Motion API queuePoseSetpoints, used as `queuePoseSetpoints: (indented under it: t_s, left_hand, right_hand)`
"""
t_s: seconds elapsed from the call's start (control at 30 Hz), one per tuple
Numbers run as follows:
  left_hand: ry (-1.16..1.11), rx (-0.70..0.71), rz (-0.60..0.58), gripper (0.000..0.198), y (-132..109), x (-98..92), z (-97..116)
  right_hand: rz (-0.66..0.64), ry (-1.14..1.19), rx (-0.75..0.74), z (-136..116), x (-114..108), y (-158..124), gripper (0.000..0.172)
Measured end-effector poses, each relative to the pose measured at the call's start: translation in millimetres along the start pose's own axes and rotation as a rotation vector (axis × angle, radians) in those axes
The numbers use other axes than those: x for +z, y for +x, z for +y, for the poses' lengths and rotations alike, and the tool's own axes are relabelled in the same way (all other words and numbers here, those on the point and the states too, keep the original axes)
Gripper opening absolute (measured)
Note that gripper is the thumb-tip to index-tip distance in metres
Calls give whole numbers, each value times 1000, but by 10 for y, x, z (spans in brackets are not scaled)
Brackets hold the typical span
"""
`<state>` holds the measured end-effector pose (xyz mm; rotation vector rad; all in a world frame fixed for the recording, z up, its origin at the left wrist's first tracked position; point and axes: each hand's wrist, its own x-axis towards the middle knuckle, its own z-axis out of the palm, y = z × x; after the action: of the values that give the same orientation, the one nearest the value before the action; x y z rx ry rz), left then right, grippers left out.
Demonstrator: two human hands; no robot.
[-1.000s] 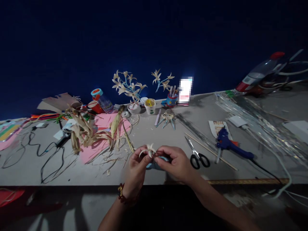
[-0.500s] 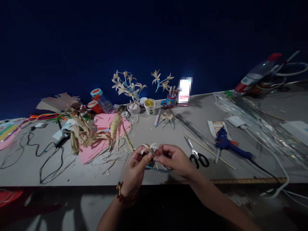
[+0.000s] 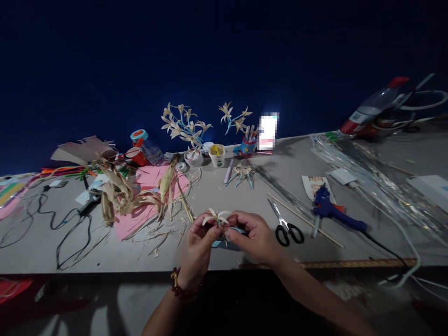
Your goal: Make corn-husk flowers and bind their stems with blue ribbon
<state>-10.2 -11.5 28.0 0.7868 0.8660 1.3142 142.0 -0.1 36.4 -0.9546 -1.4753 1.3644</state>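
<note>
A pale husk flower (image 3: pixel 215 216) with spread petals stands between my hands over the front of the table. My left hand (image 3: pixel 199 242) pinches it low at its base, thumb towards me. Close against it, my right hand (image 3: pixel 255 239) has thumb and fingers closed on a light blue strip of tape (image 3: pixel 240 230) at the flower's base. Part of the strip hangs below the hands; the stem is mostly hidden by my fingers. Black-handled scissors (image 3: pixel 287 231) lie just right of my right hand.
A blue glue gun (image 3: pixel 331 210) and a thin stick (image 3: pixel 304 219) lie to the right. Dry corn husks (image 3: pixel 119 191) rest partly on pink paper (image 3: pixel 131 226) at left. Finished husk flowers (image 3: pixel 185 123) stand at the back; more small flowers (image 3: pixel 243 175) lie on the table (image 3: pixel 206 193).
The flower has tilted slightly, its petals shifting a little left. My right fingers have shifted, and the blue tape now shows between them. The view has barely moved.
</note>
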Motion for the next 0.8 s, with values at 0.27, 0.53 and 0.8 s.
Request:
queuePoseSetpoints:
  t_s: [0.27,0.53,0.8]
  left_hand:
    - [-15,-124,-43,18,6,-11,64]
    - [12,-150,-45,21,14,-8,58]
    - [53,-159,-39,21,-48,-10,79]
  right_hand:
    - [-78,80,86,-30,-103,6,15]
    - [-64,149,132,-100,-98,6,23]
    - [-118,103,76,-150,-141,-8,21]
